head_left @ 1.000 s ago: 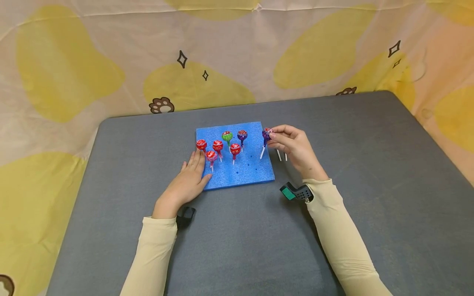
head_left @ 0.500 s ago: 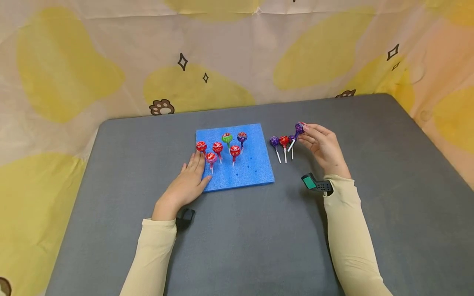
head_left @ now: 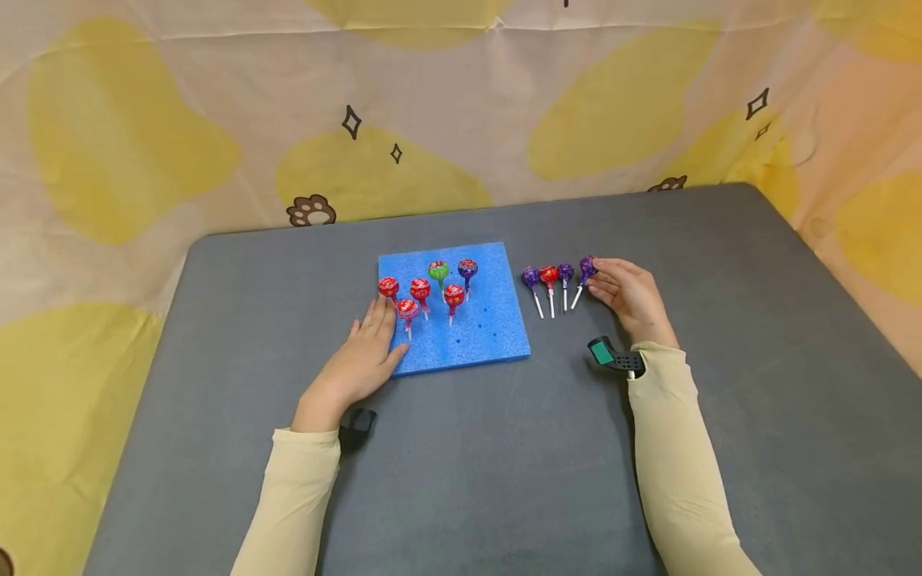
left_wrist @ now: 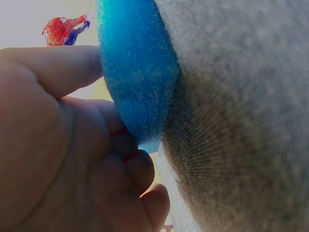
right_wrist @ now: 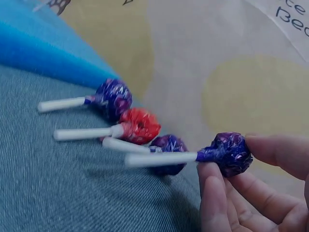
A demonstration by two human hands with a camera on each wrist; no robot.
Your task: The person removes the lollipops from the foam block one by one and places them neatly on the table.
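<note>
My right hand [head_left: 628, 298] pinches a purple-wrapped lollipop [right_wrist: 231, 154] by its candy head, with the white stick pointing down and toward the front. Beside it on the table, a purple lollipop [head_left: 565, 273], a red lollipop [head_left: 550, 276] and another purple lollipop [head_left: 531, 278] lie in a row. Flat along the left edge of a blue foam board [head_left: 490, 340] rests my left hand [head_left: 358, 356], its fingers straight and its thumb at the board's front corner. Several lollipops stand upright in the board, among them a green lollipop [head_left: 438, 270] and a red lollipop [head_left: 454, 297].
Small holes [head_left: 479, 326] dot the right part of the foam board. The grey table [head_left: 475, 472] extends to a patterned cloth [head_left: 504, 112] behind it. Each wrist wears a dark strap [head_left: 621, 359].
My right hand, holding the purple lollipop, has moved right from above the board, then lowered to the right end of the row. My left hand keeps its place.
</note>
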